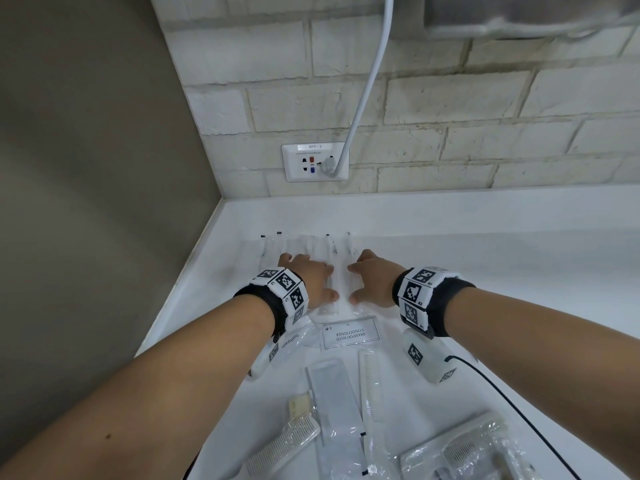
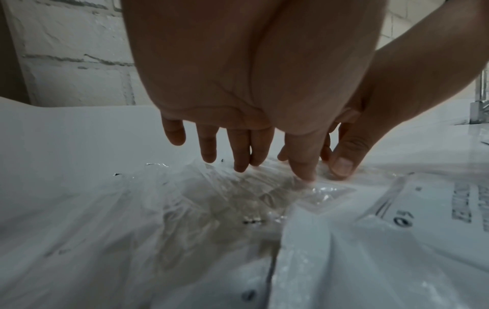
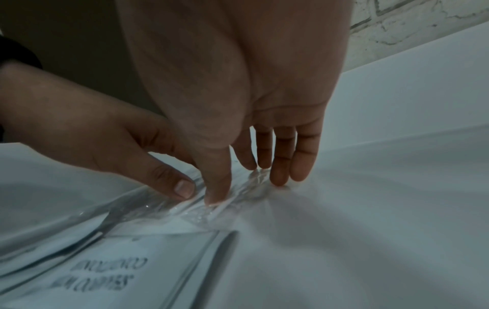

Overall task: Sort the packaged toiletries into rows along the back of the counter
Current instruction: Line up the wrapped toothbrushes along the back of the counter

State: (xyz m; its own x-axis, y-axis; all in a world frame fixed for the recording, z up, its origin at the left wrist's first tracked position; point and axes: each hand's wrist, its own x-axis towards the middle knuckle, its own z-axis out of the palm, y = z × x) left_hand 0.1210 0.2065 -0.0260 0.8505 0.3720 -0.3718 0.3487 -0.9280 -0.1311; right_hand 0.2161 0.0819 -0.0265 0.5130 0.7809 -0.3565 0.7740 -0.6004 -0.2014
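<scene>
A row of slim clear-wrapped packets (image 1: 341, 249) lies side by side near the counter's back left corner. My left hand (image 1: 311, 277) and right hand (image 1: 369, 275) rest on this row, close together, fingers straight. In the left wrist view the left hand (image 2: 251, 154) touches the crinkled clear wrap (image 2: 238, 188) with its fingertips and thumb. The right hand (image 3: 251, 167) presses its thumb and fingertips on the wrap (image 3: 225, 201) in the right wrist view. Neither hand grips a packet. A white "shampoo with conditioner" sachet (image 1: 349, 332) lies just behind the hands.
A toothpaste packet (image 1: 291, 341) lies under my left wrist. Wrapped combs (image 1: 370, 386) (image 1: 284, 445), a flat white packet (image 1: 332, 393) and more wrapped items (image 1: 467, 448) lie toward the front. A wall socket (image 1: 315, 162) with a white cable sits above the white counter (image 1: 485, 258).
</scene>
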